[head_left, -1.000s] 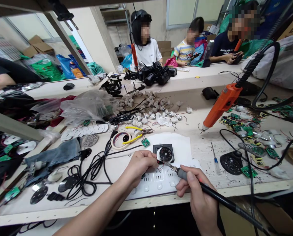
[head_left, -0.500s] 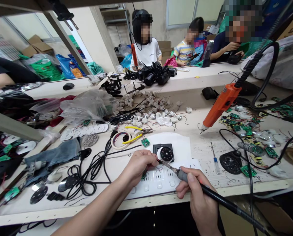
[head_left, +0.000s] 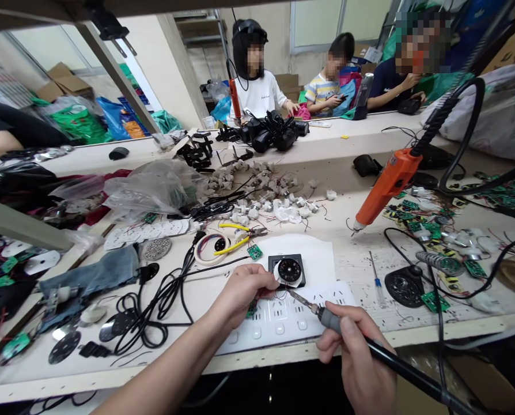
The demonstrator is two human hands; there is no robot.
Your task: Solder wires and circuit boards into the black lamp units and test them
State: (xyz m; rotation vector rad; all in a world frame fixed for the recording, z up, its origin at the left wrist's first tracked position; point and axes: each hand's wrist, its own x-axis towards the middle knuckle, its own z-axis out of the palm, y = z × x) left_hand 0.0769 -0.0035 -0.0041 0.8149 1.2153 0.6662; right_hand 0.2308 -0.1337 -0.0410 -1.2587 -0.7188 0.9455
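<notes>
My left hand [head_left: 247,288] is closed in a pinch, its fingertips on thin wire beside a round black dial-like part [head_left: 289,269] with a white rim. That part rests on a square black block [head_left: 276,261]. A green circuit board [head_left: 252,308] shows partly beneath my left palm. In my right hand [head_left: 361,343] is a soldering iron [head_left: 330,320], held by its grey grip like a pen. Its tip points left, close to my left fingertips; whether it touches the wire I cannot tell. Under both hands lies a white slotted panel [head_left: 279,314] resembling a power strip.
An orange electric screwdriver [head_left: 387,187] hangs at right, near a small screwdriver [head_left: 377,282] and loose circuit boards [head_left: 435,301]. Yellow-handled pliers [head_left: 234,246], a tape roll [head_left: 200,253] and black cords [head_left: 171,300] lie left. Small white motors [head_left: 261,204] are heaped behind. Several people sit across the bench.
My right hand has shifted right and slightly down, drawing the soldering iron's tip back a little from my left fingertips. My left hand stays nearly in place. A person opposite has moved an arm.
</notes>
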